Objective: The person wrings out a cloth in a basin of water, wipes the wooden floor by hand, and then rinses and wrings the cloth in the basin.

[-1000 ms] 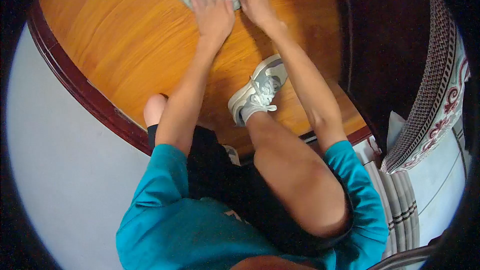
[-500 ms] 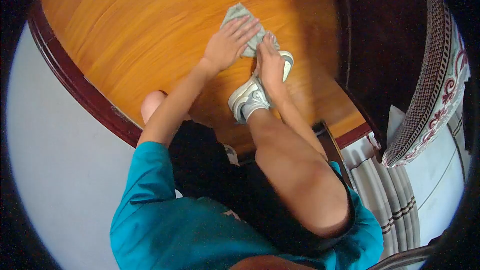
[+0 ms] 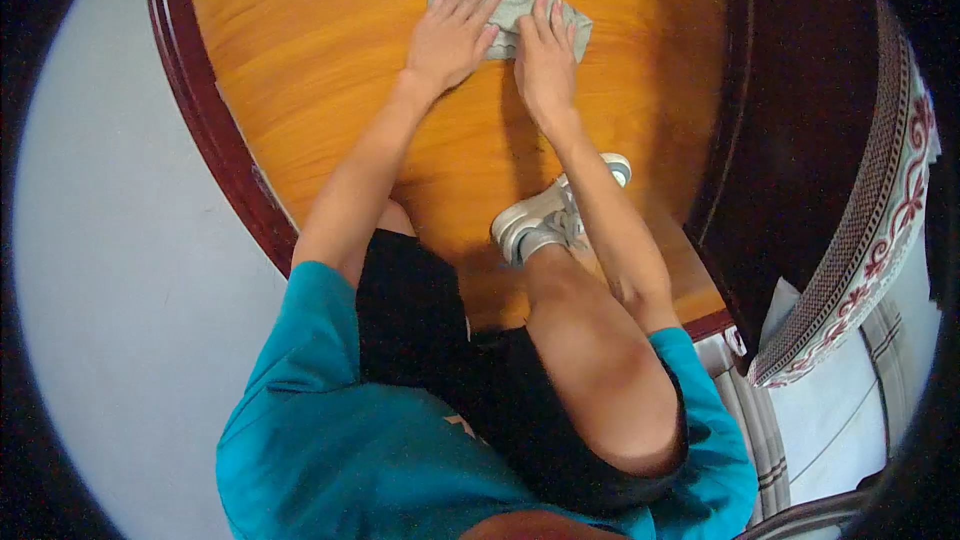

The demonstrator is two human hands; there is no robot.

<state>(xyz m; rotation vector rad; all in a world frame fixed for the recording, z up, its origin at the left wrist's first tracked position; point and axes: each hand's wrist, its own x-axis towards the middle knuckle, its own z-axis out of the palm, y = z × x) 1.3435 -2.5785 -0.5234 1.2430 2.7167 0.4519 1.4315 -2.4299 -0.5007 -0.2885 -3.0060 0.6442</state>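
Observation:
A grey-green cloth (image 3: 512, 6) lies spread on the orange wood-grain floor (image 3: 320, 70) near the top of the view. My left hand (image 3: 452, 38) presses flat on the cloth's left part, fingers stretched out over it. On the cloth's right part rests my right hand (image 3: 547, 58), its fingers extended and close to each other. Both palms face down, and the cloth is under the fingertips of each hand.
My foot in a light sneaker (image 3: 540, 220) stands on the floor below my right hand. Dark red skirting (image 3: 205, 90) borders a pale wall at the left. Dark furniture (image 3: 790, 120) with a patterned cloth edge (image 3: 885, 210) is at the right, near striped fabric (image 3: 750, 410).
Both hands and the cloth have moved forward, away from my shoe. The cloth is spread wider between the hands, and my right hand is now clear of the shoe. The whole view has shifted.

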